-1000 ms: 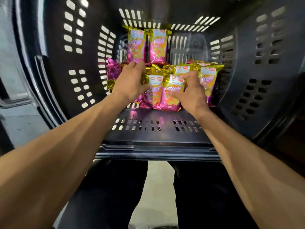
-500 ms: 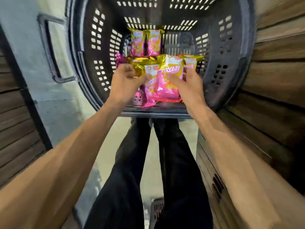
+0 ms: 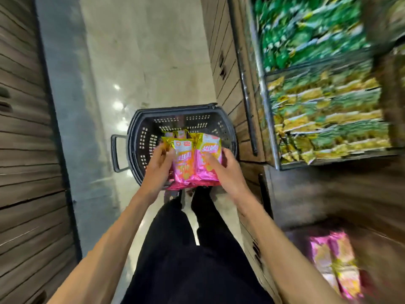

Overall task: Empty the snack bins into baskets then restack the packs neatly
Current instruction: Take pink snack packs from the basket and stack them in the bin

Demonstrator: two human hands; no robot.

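Pink-and-gold foil snack packs (image 3: 192,163) are bunched upright between both hands, over the near rim of the black basket (image 3: 140,137). We see two faces in front and more behind, but we can't count them. The left hand (image 3: 158,170) is curled round the bundle's left edge and the right hand (image 3: 223,170) round its right edge, both gripping. A few loose packs (image 3: 178,134) lie inside by the basket's far wall. We judge the packs light, puffy and crinkly, with slick film, so a squeezed stack could fan out or shoot a pack loose. The contents are likely brittle, so we'd press on the side edges and support the bottom seams, not crush the middles. For room, there is open floor (image 3: 142,51) beyond the basket's far rim and on its left, where the side handle (image 3: 116,152) sticks out. The right rim sits just beside the wooden cabinet front (image 3: 223,51); we can't tell if they touch. On the right, a metal rail (image 3: 263,84) edges shelf bins with green packs (image 3: 306,29) above yellow packs (image 3: 328,110), and that lip could snag a pack. At the lower right is a blurred bin of pink packs (image 3: 335,264), probably the restacking spot. The person's black trousers (image 3: 186,249) stand close behind the near rim.
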